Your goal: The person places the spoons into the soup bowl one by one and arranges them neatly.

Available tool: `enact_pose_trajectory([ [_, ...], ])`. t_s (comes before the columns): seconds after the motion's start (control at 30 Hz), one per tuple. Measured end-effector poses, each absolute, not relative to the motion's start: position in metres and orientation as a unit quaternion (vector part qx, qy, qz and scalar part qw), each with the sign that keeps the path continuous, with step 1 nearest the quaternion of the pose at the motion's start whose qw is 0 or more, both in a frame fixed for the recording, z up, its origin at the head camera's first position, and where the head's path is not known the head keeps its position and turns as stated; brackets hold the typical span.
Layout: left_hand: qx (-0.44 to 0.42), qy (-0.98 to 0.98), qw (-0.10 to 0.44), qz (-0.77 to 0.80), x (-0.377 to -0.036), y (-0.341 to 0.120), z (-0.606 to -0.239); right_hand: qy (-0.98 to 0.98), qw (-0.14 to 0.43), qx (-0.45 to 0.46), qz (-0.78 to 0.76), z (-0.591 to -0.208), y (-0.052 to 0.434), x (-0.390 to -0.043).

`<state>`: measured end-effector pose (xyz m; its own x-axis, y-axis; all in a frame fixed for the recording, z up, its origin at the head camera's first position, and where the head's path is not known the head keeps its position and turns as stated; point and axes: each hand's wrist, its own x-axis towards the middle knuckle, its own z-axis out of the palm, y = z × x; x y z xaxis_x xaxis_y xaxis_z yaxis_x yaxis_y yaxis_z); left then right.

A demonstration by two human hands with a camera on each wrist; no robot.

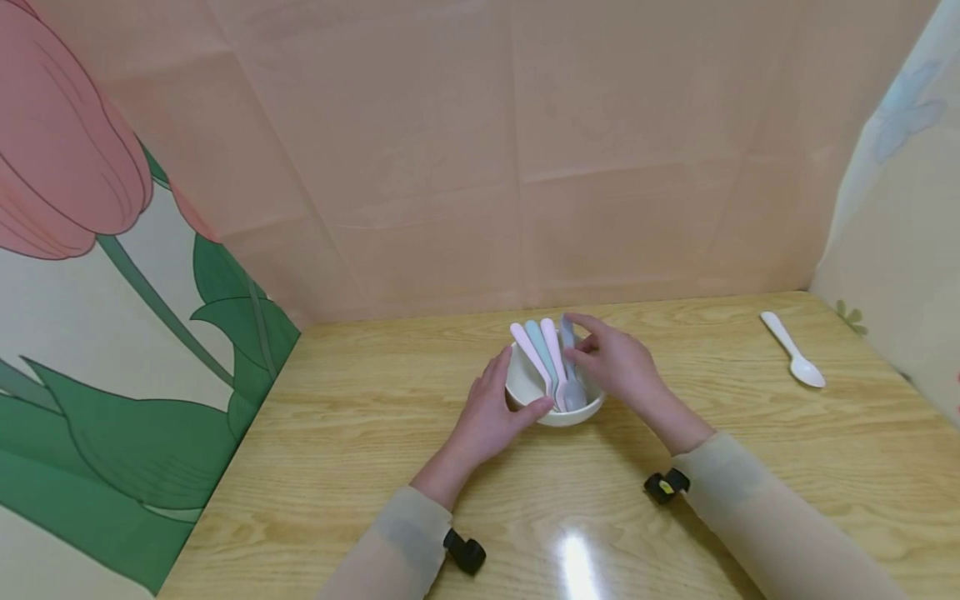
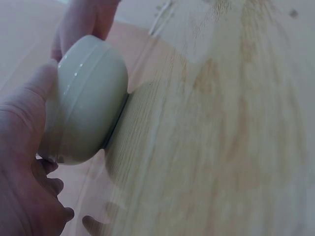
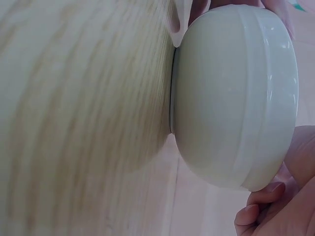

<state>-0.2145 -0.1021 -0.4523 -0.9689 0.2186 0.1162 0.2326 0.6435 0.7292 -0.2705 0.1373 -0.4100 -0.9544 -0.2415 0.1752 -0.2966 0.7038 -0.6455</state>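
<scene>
- Nearest the head camera, two beige sleeves reach over the light wooden table (image 1: pixel 750 517).
- Left hand (image 1: pixel 491 412) cups the near-left wall of the small white round ceramic bowl (image 1: pixel 525 385), thumb curled along its rim, seemingly to steady it.
- Right hand (image 1: pixel 618 360) rests at the bowl's right side, fingertips pinching the grey-blue plastic spoon (image 1: pixel 572 371), one of four pastel spoons (pink, blue, pink, grey) fanned with handles over the far rim.
- Bowl stands mid-table, upright.
- Well apart at far right lies a white plastic spoon (image 1: pixel 793 350).
</scene>
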Motion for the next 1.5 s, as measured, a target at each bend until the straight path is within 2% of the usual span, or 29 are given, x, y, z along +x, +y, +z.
enact_pose_trajectory([
  [0.57,-0.123,-0.907,0.008,-0.403,-0.214,-0.101,-0.452,-0.930,0.047,0.152,0.333,-0.410,0.137,-0.271],
  [0.97,-0.117,-0.905,0.003,-0.410,-0.215,-0.101,-0.453,-0.923,0.032,0.149,0.353,-0.407,0.141,-0.272],
  [1.5,-0.121,-0.902,0.007,-0.415,-0.214,-0.101,-0.452,-0.918,0.072,0.148,0.362,-0.393,0.154,-0.271],
])
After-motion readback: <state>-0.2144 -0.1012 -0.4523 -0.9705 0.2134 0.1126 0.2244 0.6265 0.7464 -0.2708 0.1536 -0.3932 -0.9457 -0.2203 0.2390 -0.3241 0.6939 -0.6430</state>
